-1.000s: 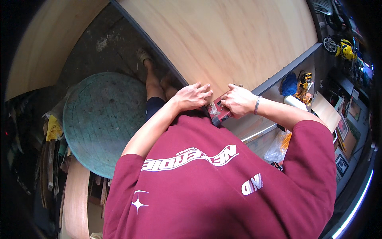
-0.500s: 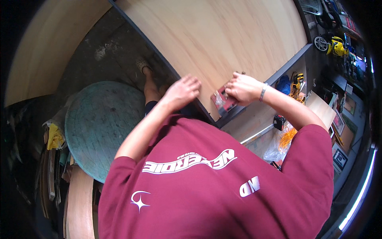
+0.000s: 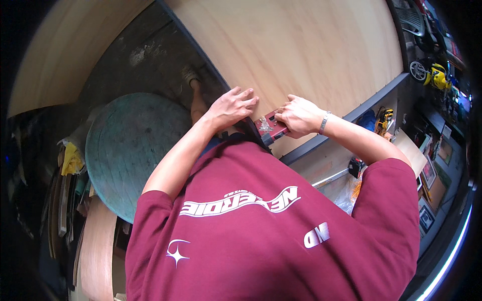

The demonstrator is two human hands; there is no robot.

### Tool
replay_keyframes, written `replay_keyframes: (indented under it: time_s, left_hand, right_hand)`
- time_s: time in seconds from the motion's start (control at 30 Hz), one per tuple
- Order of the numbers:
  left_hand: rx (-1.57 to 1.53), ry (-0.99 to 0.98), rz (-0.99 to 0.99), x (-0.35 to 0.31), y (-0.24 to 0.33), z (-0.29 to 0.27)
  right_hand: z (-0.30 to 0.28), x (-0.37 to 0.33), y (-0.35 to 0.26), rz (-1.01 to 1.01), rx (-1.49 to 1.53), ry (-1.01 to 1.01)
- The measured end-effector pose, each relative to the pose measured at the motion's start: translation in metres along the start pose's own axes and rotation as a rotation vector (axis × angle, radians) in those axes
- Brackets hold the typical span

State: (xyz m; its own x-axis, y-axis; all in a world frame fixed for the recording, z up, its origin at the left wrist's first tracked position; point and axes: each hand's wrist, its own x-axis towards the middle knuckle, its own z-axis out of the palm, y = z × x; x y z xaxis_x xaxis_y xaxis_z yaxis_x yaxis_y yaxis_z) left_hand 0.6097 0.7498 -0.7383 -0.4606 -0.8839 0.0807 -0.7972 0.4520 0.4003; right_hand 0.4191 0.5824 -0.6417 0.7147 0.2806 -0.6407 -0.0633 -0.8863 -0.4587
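A large dark-framed wooden panel [image 3: 296,50] lies in front of me. My right hand [image 3: 299,117] is closed around a red staple gun [image 3: 271,126], a flat tool with a silvery emblem on its side. The tool lies low over the panel near its nearest corner, its left end at the left frame edge. Part of its body is hidden under my right fingers. My left hand [image 3: 233,107] curls over the dark left frame edge [image 3: 201,55] just above the tool, its fingers bent and their tips towards the panel.
A round greenish tabletop [image 3: 135,150] stands to my left, with wood offcuts [image 3: 98,251] and a yellow cloth [image 3: 73,159] beside it. Under the panel's right side lie a power tool battery [image 3: 355,167] and clear plastic. A yellow toy motorbike [image 3: 438,76] stands far right.
My right hand has moved the red staple gun left, from the near frame side to the left one, and turned it. My left hand has come down onto the frame edge.
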Motion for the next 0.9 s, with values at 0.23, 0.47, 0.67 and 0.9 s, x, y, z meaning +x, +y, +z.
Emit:
replay_keyframes:
  time_s: [0.23, 0.47, 0.67, 0.9]
  left_hand:
    - [0.039, 0.044, 0.009, -0.002, -0.002, 0.006]
    - [0.011, 0.002, 0.014, 0.003, -0.002, -0.004]
    - [0.101, 0.076, -0.129, -0.008, -0.058, -0.029]
    - [0.083, 0.179, -0.081, -0.013, -0.083, -0.043]
  right_hand:
    - [-0.016, 0.007, -0.006, 0.094, -0.054, -0.193]
    - [-0.013, -0.009, 0.012, -0.107, 0.039, 0.087]
    - [-0.065, -0.005, 0.043, 0.025, -0.073, 0.146]
    - [-0.091, 0.050, 0.036, -0.030, -0.072, 0.109]
